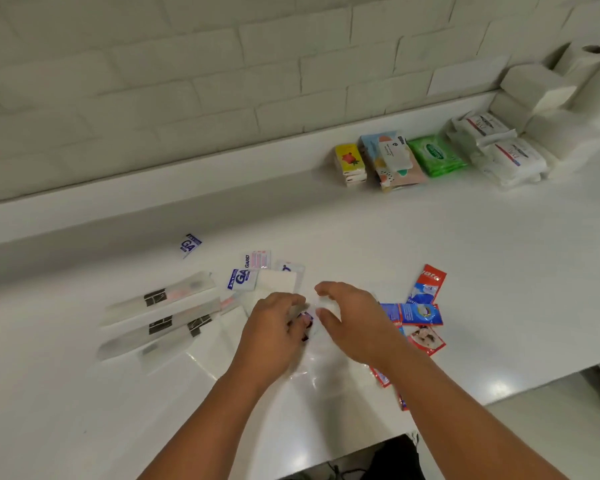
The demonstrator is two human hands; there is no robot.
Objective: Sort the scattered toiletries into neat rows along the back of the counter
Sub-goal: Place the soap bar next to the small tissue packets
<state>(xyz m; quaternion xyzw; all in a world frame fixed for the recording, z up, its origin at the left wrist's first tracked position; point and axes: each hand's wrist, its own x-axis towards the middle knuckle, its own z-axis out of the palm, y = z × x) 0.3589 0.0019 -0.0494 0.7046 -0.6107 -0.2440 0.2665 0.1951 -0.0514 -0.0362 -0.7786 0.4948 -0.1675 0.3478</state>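
Both hands low over the white worktop [465, 237], centre of the scene, close to the near edge, fingertips facing and just apart. Left hand [274, 327]: fingers curled down, pinching a small sachet [307, 320] with dark blue and red print. Right hand [355, 323]: thumb and forefinger curved in a wide span toward the same sachet, above a clear plastic film [312, 374]; grip on anything not determinable because of blur. Left of the hands: translucent toothbrush sleeves [174, 294], overlapping, laid at a slant, black labels visible. Just beyond the hands, on the far side: a loose cluster of flat sachets, among them blue-and-white GA sachets [240, 279], a pink-printed sachet [262, 259] and a plain white sachet [278, 284]; a lone GA sachet [190, 244] apart, farther left. Right of the hands: red and blue toothpaste sachets [420, 313], scattered and overlapping, some partly hidden beneath the right forearm. Far right, along the back of the worktop against the raised ledge: a row already in place, from left to right a stack of yellow tissue packs [350, 162], a pastel wipes pack [392, 161], a green wipes pack [435, 155], stacked white packs [499, 154], folded white paper stacks [537, 86] and a paper roll [589, 67]. Behind the ledge: white brick wall [153, 81]
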